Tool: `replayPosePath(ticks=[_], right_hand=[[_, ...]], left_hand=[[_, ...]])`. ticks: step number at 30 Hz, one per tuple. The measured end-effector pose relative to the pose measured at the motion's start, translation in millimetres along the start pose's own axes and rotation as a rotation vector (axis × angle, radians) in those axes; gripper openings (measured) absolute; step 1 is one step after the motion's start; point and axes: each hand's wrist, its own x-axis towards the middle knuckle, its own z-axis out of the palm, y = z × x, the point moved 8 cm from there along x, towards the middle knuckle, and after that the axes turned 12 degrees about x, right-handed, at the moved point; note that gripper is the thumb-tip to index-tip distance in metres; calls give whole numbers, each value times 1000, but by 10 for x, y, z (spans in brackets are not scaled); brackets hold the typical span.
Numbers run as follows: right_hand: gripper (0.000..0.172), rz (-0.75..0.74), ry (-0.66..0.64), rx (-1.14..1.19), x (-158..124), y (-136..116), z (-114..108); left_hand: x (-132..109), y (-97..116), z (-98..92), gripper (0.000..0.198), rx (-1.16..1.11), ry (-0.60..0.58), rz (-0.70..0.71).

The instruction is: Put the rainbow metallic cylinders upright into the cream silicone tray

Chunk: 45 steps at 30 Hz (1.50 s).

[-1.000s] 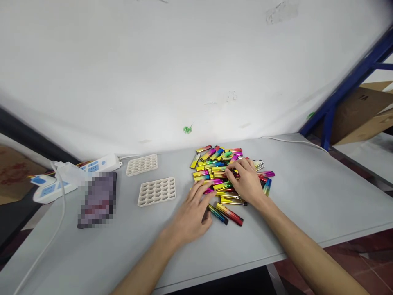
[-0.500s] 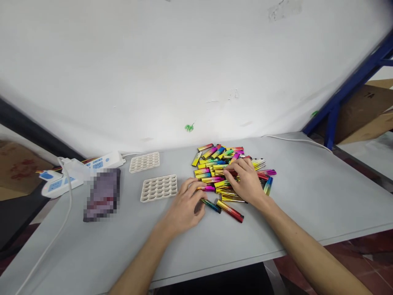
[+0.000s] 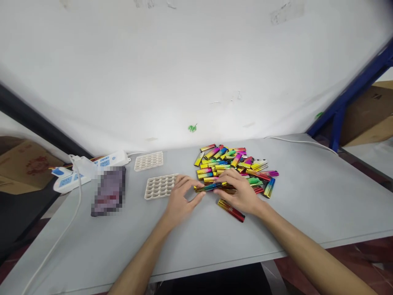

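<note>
A blue-and-gold metallic lighter (image 3: 210, 187) spans the gap between my two hands, slightly raised at the front of a pile of shiny gradient lighters (image 3: 221, 166). My left hand (image 3: 183, 197) pinches its gold end between thumb and fingers, beside the nearer white honeycomb tray (image 3: 156, 188). At the dark end, my right hand (image 3: 238, 191) has its fingertips closed on the same lighter. Gold-brown lighters under the right fingers are partly hidden, and I cannot tell whether they are gripped too. One red-and-gold lighter (image 3: 231, 210) lies apart, nearer to me.
Farther back is a second honeycomb tray (image 3: 149, 161). On the left lie a blurred dark pouch-like item (image 3: 109, 191) and a white power strip (image 3: 106, 161) with a cable. A wall borders the grey table (image 3: 190, 246); a blue frame (image 3: 337, 119) stands at right.
The dark blue lighter has been lifted from the table and turned level between both hands. My right hand came down and nearer from atop the pile. The view shifted slightly.
</note>
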Motion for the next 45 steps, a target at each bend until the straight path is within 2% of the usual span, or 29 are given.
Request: replayPosePath(ticks=[5,7,10,16,19,21,24,26,28,32,36,40,45], right_hand=[[18,38,-11,156,-2,-54,15],[15,138,5,205,-30,4,21],[14,318,113,286,-113,179,-26],[19,459,319,468,-178,419,-148],[32,456,352,448,-149,420,-203],[39,448,344,380,-133,394,-229],[32,463,311,300,-128,366,-227],[26,497,297,334,-133,370,-199],[29,505,326,362,-135,365,-204],[31,470,354,291,-124,341,-252],[57,528,302,533,-147,464,-174],[61,625,348,765,-180,601,-134],[57,701,381,862,-175,648,-114]], left_hand=[[-42,115,87,8,76,12,124],[-55,158,118,11,127,16,165],[-47,155,120,15,213,24,178],[-113,-157,-139,16,527,127,97],[-339,-378,-296,22,717,128,25],[-551,-521,-390,30,804,93,-74],[-861,-612,-479,40,797,33,-183],[-1000,-580,-506,40,769,29,-191],[-1075,-536,-524,38,741,45,-188],[-1106,-491,-545,24,688,70,-172],[-1107,-452,-583,19,651,92,-140],[-1099,-448,-606,28,655,115,-179],[-1080,-544,-519,45,643,27,-258]])
